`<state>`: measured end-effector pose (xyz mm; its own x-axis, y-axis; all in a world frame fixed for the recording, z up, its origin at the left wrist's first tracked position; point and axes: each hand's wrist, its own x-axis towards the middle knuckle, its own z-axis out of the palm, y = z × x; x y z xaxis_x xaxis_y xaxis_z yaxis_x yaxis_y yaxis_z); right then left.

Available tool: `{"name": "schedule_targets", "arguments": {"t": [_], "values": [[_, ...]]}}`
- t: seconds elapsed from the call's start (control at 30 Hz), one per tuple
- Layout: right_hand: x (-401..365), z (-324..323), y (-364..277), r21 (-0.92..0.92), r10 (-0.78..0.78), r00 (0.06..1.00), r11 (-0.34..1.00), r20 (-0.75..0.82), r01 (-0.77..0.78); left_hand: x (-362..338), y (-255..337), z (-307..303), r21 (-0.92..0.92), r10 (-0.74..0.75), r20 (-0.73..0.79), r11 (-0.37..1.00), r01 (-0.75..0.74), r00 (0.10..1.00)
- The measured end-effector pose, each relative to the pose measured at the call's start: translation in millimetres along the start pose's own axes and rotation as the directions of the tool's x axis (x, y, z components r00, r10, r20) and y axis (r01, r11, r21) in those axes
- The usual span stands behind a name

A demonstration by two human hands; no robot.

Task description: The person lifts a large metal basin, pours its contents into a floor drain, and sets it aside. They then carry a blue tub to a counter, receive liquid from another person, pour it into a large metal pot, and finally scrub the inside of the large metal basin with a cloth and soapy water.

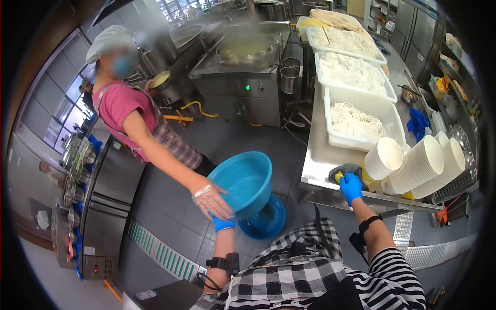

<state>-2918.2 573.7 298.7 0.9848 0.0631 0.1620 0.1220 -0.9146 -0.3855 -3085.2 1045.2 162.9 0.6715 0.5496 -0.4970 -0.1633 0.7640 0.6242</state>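
A blue plastic basin (pixel 241 178) is tilted above the floor, its inside facing up. My left hand (pixel 223 224), in a blue glove, grips its near side; a co-worker's hand (pixel 213 200) in a clear plastic glove lies over that same edge and partly covers my fingers. Below it, a second blue basin (pixel 274 227) stands on the floor, partly hidden. My right hand (pixel 351 188), also blue-gloved, rests at the corner of the steel table (pixel 320 160), fingers curled onto a dark cloth (pixel 338 172) with a yellow patch.
White tubs of noodles (pixel 356 120) line the table. Stacked paper bowls (pixel 421 160) stand right of my right hand. A co-worker (pixel 129 106) in a pink top is at the left. A steaming pot (pixel 247 50) sits on the stove behind. A drain grate (pixel 160 248) crosses the floor.
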Motion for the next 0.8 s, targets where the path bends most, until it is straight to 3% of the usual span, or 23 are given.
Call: {"name": "schedule_targets", "arguments": {"t": [0.13, 0.2, 0.3, 0.63, 0.7, 0.8], "values": [[0.4, 1.1, 1.6, 0.0, 0.008, 1.0, 1.0, 0.002, -0.008, -2.3, 8.9, 9.3, -0.043, -0.031, -0.042, 0.999, 0.029, 0.999], [0.9, 0.6, 1.2, 0.0, 0.004, 1.0, 1.0, 0.015, -0.004, -46.1, 26.2, 63.0, -0.079, -0.11, -0.228, 0.992, 0.094, 0.968], [1.4, 9.0, 8.4, 0.017, -0.033, 0.998, 0.999, -0.052, 0.034, -55.7, 29.7, 77.2, -0.129, -0.102, -0.253, 0.989, 0.071, 0.962], [1.8, 3.6, 4.1, -0.013, 0.0, 1.0, 1.0, 0.005, 0.0, -58.8, 18.2, 76.0, -0.138, -0.122, -0.293, 0.987, 0.084, 0.948], [1.3, 2.9, 3.0, 0.016, -0.018, 0.999, 1.0, -0.037, 0.018, -40.3, 7.4, 53.3, -0.093, -0.122, -0.196, 0.99, 0.105, 0.973], [1.5, 4.3, 4.2, 0.023, -0.014, 1.0, 1.0, -0.024, 0.014, -36.5, 2.7, 59.1, -0.055, -0.143, -0.214, 0.989, 0.134, 0.966]]}}
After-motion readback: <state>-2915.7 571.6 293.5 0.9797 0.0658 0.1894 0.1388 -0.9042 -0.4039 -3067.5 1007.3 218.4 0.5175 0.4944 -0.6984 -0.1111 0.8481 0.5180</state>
